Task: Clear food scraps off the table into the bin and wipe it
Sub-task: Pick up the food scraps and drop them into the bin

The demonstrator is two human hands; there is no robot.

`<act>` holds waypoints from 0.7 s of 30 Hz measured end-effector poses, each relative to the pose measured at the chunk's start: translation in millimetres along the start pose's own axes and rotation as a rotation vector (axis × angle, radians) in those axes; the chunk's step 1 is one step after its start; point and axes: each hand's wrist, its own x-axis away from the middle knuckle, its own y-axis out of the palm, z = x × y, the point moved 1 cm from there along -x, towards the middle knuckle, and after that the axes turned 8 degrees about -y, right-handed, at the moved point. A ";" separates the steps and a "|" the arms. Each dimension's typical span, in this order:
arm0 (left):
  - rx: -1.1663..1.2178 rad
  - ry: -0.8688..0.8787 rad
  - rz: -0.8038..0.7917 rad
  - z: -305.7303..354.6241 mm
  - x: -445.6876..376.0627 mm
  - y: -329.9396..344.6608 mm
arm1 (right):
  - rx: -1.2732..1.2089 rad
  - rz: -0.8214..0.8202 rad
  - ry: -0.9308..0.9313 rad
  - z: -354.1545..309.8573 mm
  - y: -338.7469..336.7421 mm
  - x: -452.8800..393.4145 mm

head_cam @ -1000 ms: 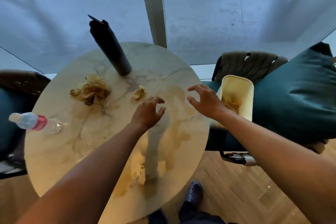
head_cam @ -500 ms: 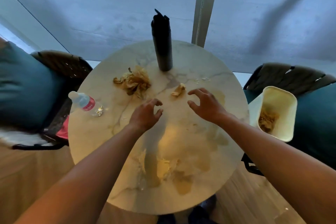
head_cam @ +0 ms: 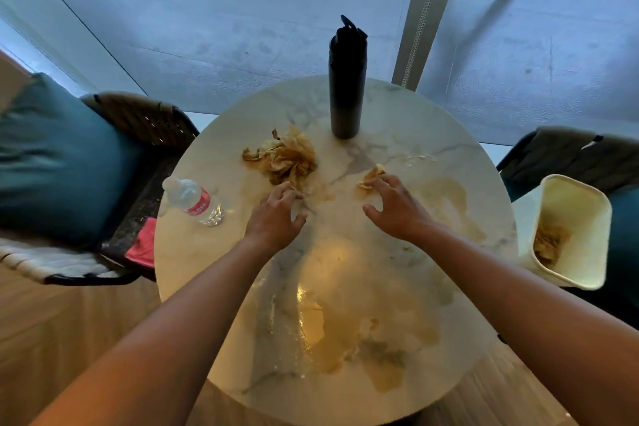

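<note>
On the round marble table lies a big heap of tan food scraps and, to its right, one small scrap. My left hand hovers with spread, bent fingers at the near edge of the heap; its fingertips reach the nearest scraps. My right hand is spread the same way with its fingertips at the small scrap. Neither hand holds anything. A cream bin with scraps inside stands on the chair to the right of the table.
A tall black flask stands at the table's far side. A plastic water bottle lies near the left edge. A wicker chair with a teal cushion and a pink cloth is on the left. Wet stains mark the near tabletop.
Both hands have moved forward across the table toward the scraps. The view has swung left, so the bin now sits at the right edge.
</note>
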 end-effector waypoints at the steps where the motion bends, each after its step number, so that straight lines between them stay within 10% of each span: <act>1: -0.011 -0.014 -0.008 -1.7 -4.0 -0.7 | 0.008 -0.001 0.011 0.0 2.4 -3.4; 21: 0.185 -0.048 0.012 -12.5 -33.6 19.9 | 0.084 0.065 0.135 14.4 35.6 -49.4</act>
